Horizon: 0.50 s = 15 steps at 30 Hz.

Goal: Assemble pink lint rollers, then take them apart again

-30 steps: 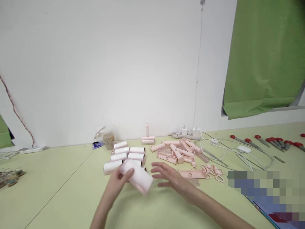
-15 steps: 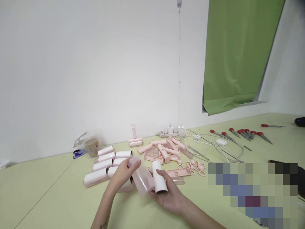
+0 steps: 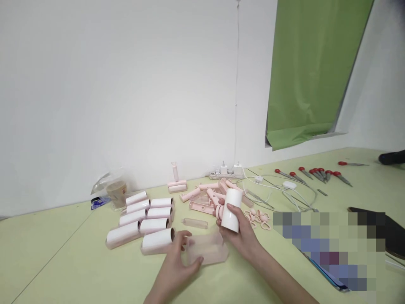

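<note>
My right hand (image 3: 243,235) is closed round a white paper roll (image 3: 231,210), holding it nearly upright above the table. My left hand (image 3: 179,262) grips a translucent pink cover (image 3: 207,248) that rests on the pale green table (image 3: 79,270). Just left of that cover lie several white rolls (image 3: 142,218) in rows, some in pink covers. A small clear pink strip (image 3: 195,223) lies beyond the cover. Behind my right hand is a heap of pink handles and holders (image 3: 209,195).
Small pink heart-shaped clips (image 3: 259,218) lie right of the roll. A power strip with chargers (image 3: 226,172) and white cables (image 3: 294,190) sit by the wall. Red-handled tools (image 3: 313,174) lie far right. A paper cup in a plastic bag (image 3: 114,190) stands back left.
The roll has come out of the cover: my right hand lifted it up and to the right, while my left hand brought the empty cover down onto the table.
</note>
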Each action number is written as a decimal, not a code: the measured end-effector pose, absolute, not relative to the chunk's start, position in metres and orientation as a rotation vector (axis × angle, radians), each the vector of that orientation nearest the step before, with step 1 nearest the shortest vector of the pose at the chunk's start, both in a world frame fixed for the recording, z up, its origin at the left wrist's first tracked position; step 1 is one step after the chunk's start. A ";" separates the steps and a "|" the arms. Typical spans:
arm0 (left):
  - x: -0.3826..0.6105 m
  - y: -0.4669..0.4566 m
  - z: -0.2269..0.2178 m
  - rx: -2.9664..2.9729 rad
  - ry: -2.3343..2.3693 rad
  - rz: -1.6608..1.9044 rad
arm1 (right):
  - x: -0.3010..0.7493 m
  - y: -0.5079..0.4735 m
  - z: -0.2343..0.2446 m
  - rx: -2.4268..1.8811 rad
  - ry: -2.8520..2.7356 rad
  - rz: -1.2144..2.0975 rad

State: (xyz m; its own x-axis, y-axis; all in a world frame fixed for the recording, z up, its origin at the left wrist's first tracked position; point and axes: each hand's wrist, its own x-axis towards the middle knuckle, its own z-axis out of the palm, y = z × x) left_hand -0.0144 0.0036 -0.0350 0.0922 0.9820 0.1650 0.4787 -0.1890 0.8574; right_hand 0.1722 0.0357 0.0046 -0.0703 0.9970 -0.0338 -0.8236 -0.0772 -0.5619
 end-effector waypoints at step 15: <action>0.000 0.002 -0.026 1.299 1.031 1.304 | 0.137 0.005 -0.021 -0.440 -0.365 2.041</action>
